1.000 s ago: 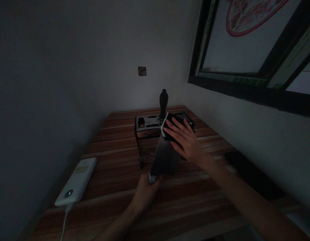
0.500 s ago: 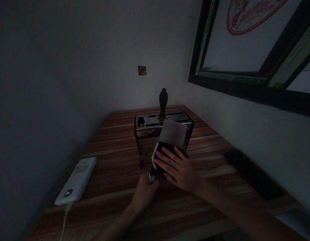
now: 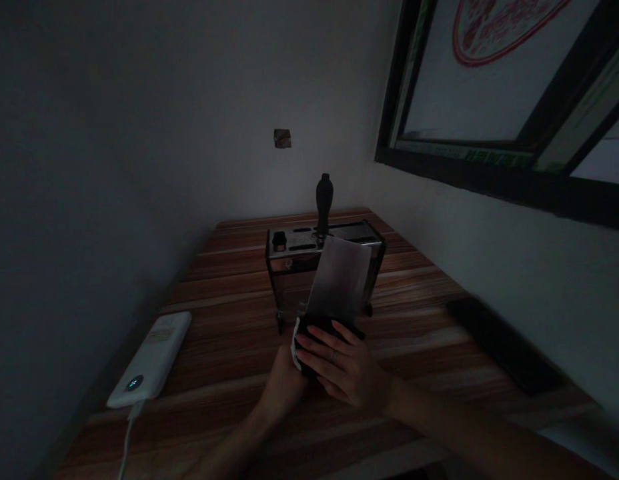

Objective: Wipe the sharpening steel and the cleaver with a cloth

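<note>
A cleaver (image 3: 339, 277) is held with its broad grey blade tilted up and away from me. My left hand (image 3: 284, 381) is closed around its handle end, which is mostly hidden now. Across the lower blade, my right hand (image 3: 342, 367) presses a black cloth (image 3: 317, 325) with a white edge, fingers lying over it. Just beyond the blade stands a metal knife rack (image 3: 302, 243) with slots in its top and dark legs. A black handle (image 3: 324, 202) rises upright out of the rack.
A white power bank (image 3: 157, 350) with a cable (image 3: 127, 437) lies at the table's left edge. On the right rests a long dark flat object (image 3: 504, 343). Walls border the wood-grain table (image 3: 224, 300); a dark-framed window (image 3: 454, 160) is at upper right.
My right hand and the black cloth have slid down the blade toward the handle, so more of the blade shows. My left hand has barely moved.
</note>
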Motion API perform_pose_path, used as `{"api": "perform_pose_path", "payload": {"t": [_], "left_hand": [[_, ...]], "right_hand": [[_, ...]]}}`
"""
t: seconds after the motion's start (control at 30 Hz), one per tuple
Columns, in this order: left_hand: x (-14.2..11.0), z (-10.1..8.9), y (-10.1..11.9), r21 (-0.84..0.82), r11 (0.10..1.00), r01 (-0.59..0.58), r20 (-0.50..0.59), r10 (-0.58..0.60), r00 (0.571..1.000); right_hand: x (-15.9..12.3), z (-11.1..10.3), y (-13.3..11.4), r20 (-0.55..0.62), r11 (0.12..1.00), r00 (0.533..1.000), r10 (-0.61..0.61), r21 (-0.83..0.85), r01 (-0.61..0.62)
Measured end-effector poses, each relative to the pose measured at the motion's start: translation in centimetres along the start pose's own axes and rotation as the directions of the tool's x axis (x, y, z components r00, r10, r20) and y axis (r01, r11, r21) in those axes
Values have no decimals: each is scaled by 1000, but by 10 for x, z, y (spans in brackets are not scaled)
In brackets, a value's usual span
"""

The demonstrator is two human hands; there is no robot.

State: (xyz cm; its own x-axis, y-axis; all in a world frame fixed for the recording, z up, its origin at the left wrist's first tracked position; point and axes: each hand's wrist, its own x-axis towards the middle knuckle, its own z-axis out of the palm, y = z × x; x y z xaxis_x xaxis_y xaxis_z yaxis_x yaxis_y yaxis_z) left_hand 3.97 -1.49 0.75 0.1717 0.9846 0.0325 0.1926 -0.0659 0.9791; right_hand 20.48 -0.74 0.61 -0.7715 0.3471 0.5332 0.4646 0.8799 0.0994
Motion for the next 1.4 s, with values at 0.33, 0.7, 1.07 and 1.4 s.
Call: {"api": "perform_pose_path", "payload": {"t": [0.33,0.7,1.07,1.4], "left_hand": [[2,0,-1,1,1000,-10,11,10,1000],[3,6,-12,-28,998,60,-55,-62,997],[4,5,-13,32,998,51,-46,-50,998],[3,4,-7,54,993,101,-53,-98,994]], "right_hand": [[2,-6,4,19,1000,1000,-21,-22,21],[16,-17,24,-46,990,998,30,-139,-36],[38,-45,63,-95,973,990,105,-198,-122],[58,-63,82,-154,952,971,184,-218,-215]]}}
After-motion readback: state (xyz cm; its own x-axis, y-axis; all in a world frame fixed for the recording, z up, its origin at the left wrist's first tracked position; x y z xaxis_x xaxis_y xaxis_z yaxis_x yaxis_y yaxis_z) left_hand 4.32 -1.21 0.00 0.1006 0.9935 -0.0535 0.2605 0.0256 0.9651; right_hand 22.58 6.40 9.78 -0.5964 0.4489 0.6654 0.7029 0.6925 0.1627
